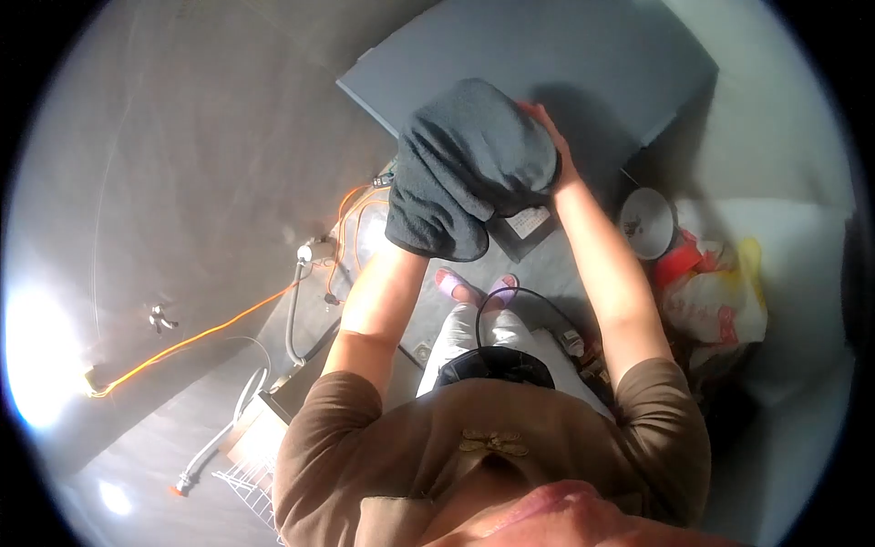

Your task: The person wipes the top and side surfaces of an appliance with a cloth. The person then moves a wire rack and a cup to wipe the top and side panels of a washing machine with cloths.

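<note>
A dark grey cloth [474, 150] with a black edge is held up in front of me, bunched and folded. My left hand lies beneath its left part, fully covered, so its fingers are hidden. At the cloth's right edge my right hand [558, 146] shows in part, its fingers pressed together against the fabric. Behind and beyond the cloth is a large flat grey panel [602, 64]. Below the cloth, a dark object with a white label [529, 220] is partly visible.
Orange cables [223, 319] and a grey hose [296, 314] run along the left. At right are a round container [648, 223] and plastic bags [715, 301]. A white wire rack [251, 492] stands at lower left. A black cable [538, 294] loops near my legs.
</note>
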{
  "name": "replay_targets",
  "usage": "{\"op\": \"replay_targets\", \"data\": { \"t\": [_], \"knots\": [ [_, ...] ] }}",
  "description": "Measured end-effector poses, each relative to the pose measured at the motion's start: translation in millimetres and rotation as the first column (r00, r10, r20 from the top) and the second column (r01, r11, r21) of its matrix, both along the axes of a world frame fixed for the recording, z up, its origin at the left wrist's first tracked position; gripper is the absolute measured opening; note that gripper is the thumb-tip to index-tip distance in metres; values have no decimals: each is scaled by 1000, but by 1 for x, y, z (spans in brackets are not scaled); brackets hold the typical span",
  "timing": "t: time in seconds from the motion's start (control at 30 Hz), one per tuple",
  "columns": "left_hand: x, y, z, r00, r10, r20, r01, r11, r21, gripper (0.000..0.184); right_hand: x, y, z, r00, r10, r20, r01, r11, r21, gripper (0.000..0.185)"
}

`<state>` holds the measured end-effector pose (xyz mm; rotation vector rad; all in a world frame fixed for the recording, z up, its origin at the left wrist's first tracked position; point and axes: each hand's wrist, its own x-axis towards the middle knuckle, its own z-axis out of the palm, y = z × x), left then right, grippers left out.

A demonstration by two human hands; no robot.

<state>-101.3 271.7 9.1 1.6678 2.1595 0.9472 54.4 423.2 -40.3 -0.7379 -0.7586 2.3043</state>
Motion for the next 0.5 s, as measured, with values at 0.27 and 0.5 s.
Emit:
{"op": "replay_targets", "data": {
  "t": [0.27,0.5],
  "knots": [
    [28,21,23,978,-205,49,202,977,62,68,15,-49,35,928,176,-329,-173,984,37,51],
    [74,61,90,830,-530,172,536,844,15,52,66,-52,15,983,138,-120,-16,718,695,66]
  ]
}}
